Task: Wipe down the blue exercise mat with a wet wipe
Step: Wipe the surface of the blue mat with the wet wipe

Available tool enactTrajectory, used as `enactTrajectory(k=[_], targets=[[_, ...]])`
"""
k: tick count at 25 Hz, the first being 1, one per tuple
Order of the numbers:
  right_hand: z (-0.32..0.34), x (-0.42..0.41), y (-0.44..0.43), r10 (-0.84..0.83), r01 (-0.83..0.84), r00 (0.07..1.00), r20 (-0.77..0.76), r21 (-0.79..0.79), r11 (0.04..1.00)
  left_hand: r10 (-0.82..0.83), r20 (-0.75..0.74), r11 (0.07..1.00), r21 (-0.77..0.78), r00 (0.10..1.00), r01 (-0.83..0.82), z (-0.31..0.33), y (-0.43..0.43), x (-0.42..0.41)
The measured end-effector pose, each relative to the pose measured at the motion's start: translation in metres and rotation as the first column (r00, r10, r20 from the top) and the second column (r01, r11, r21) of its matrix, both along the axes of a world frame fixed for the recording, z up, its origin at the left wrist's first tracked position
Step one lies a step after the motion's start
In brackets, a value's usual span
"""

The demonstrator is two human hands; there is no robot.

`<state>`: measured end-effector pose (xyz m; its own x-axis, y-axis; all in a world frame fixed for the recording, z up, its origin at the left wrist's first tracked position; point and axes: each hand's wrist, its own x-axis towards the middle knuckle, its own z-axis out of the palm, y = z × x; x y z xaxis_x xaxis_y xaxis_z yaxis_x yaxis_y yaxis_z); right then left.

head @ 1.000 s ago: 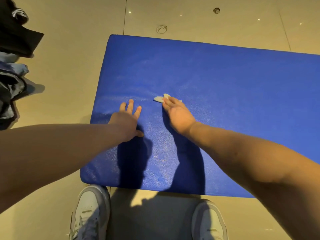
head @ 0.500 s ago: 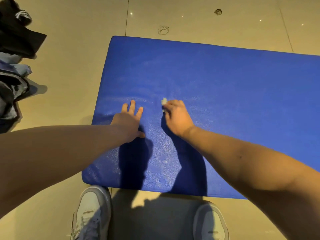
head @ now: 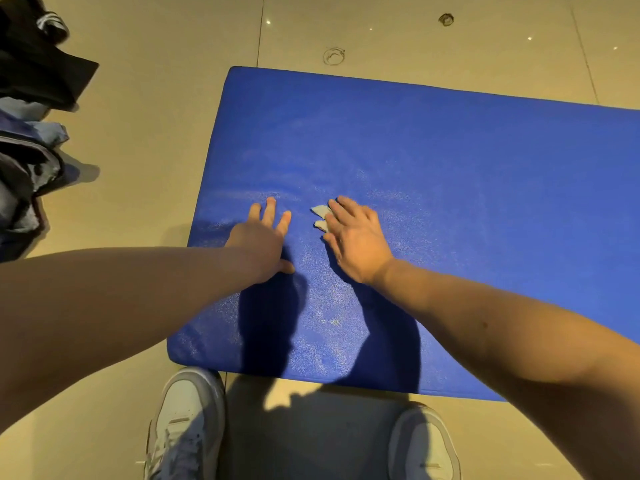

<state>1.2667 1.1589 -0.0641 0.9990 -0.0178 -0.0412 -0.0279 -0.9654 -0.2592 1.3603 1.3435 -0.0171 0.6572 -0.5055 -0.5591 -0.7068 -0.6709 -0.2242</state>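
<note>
The right hand [head: 353, 240], fingers straight, is pressing the limp, light wipe [head: 321, 211] onto the near-left part of the mat [head: 450, 161] while the left hand [head: 263, 237] is bracing flat, fingers spread, just left of it, the wipe probably bunching unless pinned broadly.

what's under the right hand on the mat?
A wet wipe, pressed onto the blue mat by the right hand. Only two pale corners show beside the hand; the rest is covered, so its fold cannot be told.

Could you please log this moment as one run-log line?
right hand: presses wipe on mat | left hand: flat on mat, beside wipe, not touching it
</note>
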Motion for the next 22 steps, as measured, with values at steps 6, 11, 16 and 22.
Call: enactTrajectory(k=[6, 11, 16, 22], targets=[[-0.01, -0.03, 0.027, -0.041, 0.013, 0.966, -0.256, -0.11, 0.994, -0.013, 0.015, 1.0, 0.017, 1.0, 0.012, -0.001, 0.0, 0.0], [-0.006, -0.027, 0.014, 0.042, -0.053, 0.971, -0.236, -0.04, 0.998, -0.014, 0.011, 1.0, 0.001, 1.0, 0.014, -0.001, 0.001, 0.0], [0.005, 0.008, -0.048, -0.251, 0.247, 0.959, -0.133, -0.047, 0.968, -0.016, 0.0, 1.0, -0.021, 1.0, 0.016, 0.0, 0.004, 0.001], [-0.001, -0.015, 0.038, 0.063, -0.047, 0.99, -0.125, 0.126, 0.991, -0.014, 0.009, 1.0, -0.01, 1.0, 0.014, -0.002, 0.003, 0.001]])
